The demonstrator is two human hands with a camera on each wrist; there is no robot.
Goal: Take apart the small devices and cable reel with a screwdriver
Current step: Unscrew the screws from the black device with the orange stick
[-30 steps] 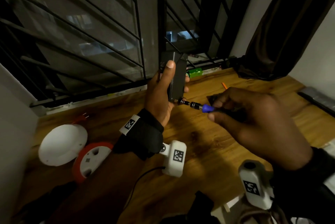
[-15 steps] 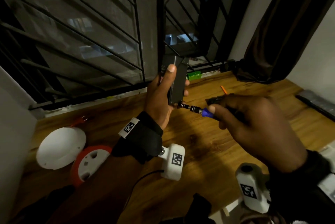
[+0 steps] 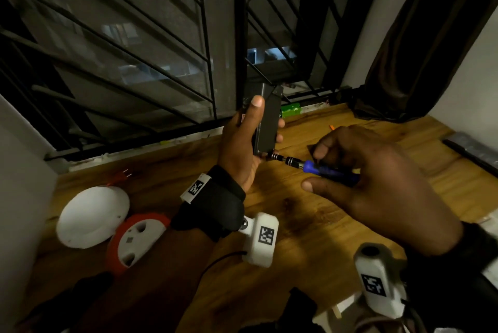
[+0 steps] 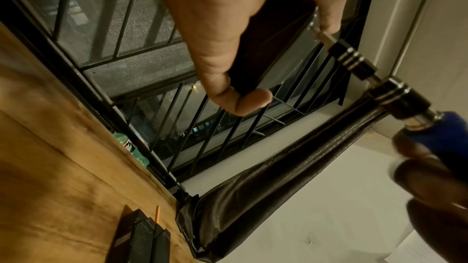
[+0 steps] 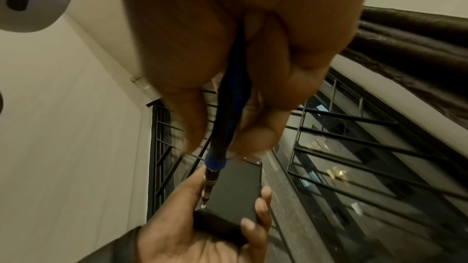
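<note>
My left hand [image 3: 244,141] holds a small black box-shaped device [image 3: 266,120] upright above the wooden table, thumb along its near side and fingers curled round the far side. My right hand [image 3: 372,179] pinches a blue-handled screwdriver [image 3: 323,169] between thumb and fingers. Its silver-banded shaft [image 4: 354,61] points left, and the tip sits in a screw at the device's lower corner [image 5: 204,205]. The device's flat black face [image 5: 238,187] shows in the right wrist view. A cable reel [image 3: 134,238] with an orange rim lies at the left, beside its white round cover [image 3: 91,217].
A window with black bars [image 3: 161,50] runs along the table's far edge. A green bottle [image 3: 289,110] lies on the sill. A dark curtain [image 3: 420,50] hangs at the right. Black flat devices [image 4: 142,237] and an orange stick [image 4: 157,213] lie on the table [image 3: 310,238].
My right hand's fingers have spread and shifted round the handle, baring more of the blue grip. The tip stays in the same screw. The left hand keeps the device in place.
</note>
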